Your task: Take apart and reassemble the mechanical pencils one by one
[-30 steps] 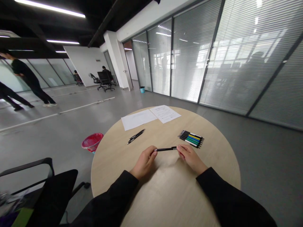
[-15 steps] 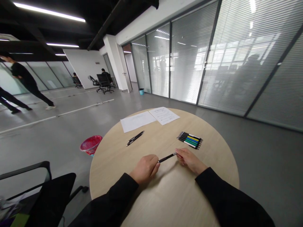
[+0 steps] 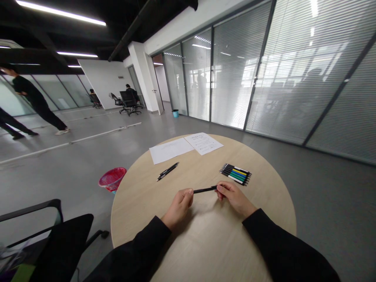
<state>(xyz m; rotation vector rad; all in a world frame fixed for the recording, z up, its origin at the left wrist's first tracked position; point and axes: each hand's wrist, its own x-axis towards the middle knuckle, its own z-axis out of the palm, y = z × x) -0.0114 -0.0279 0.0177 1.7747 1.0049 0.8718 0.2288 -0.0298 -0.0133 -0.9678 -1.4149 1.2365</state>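
A black pen (image 3: 205,190) spans the gap between my two hands, held just above the round table. My left hand (image 3: 179,207) is closed on its left end, and my right hand (image 3: 234,196) pinches the right end between thumb and fingers. Beyond my right hand lies a neat row of several pens (image 3: 235,174) with black, white, yellow, blue and green barrels. Two or so black pens (image 3: 168,171) lie together, farther off past my left hand.
Two sheets, a blank-looking paper (image 3: 171,150) and a printed paper (image 3: 205,143), lie at the far side of the wooden table (image 3: 141,203). A red basket (image 3: 112,178) and a black chair (image 3: 67,243) stand to the left. People are in the background.
Both hands have lifted slightly away from me with the pen. It has turned in my fingers, its white label no longer showing, and lies closer to level.
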